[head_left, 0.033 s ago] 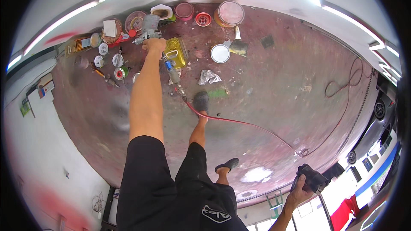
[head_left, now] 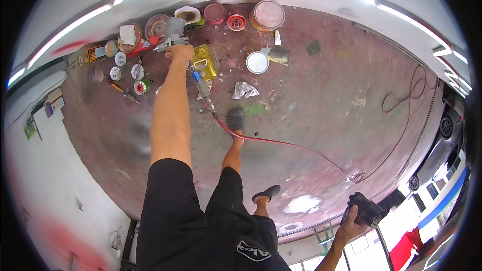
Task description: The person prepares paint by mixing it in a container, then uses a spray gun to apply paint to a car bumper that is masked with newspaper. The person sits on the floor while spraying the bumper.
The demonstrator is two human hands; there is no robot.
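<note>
Left grip (head_left: 179,52) clenched round spray gun (head_left: 174,38), red hose (head_left: 291,143) running off below that grip, so hookup looks done. Right grip (head_left: 353,225) grasping black gadget (head_left: 370,211), kinda unclear what. Can't tell what's left tbh.

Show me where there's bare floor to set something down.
The widest bare floor lies right of the crumpled foil, bounded below and rightward by the red hose. Another patch sits between left wall and left forearm. Crowded: upper left, cans and lids beside the left hand and spray gun.
</note>
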